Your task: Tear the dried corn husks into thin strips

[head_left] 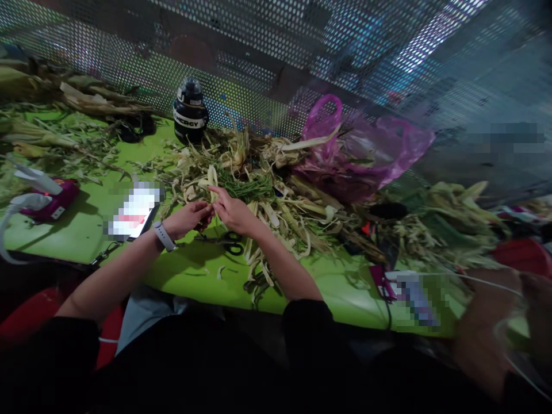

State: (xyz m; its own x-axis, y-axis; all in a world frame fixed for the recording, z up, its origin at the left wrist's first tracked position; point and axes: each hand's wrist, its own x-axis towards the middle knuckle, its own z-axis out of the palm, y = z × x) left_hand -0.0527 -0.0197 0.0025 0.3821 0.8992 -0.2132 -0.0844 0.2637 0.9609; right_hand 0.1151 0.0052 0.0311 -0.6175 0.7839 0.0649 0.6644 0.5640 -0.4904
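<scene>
My left hand, with a pale watch band on its wrist, has its fingers pinched together. Its fingertips meet those of my right hand, whose index finger stretches out while the others curl in. Whatever lies between the fingers is too small to make out. Just beyond the right index finger stands a pale strip of husk. A bunch of thin green strands rests on the pile of husks behind and right of my hands. Dark-handled scissors lie below my hands on the green table.
A lit phone and a purple power block are on the left. A black bottle and a pink plastic bag stand by the perforated metal wall. Another person's arm shows at right, near a second phone.
</scene>
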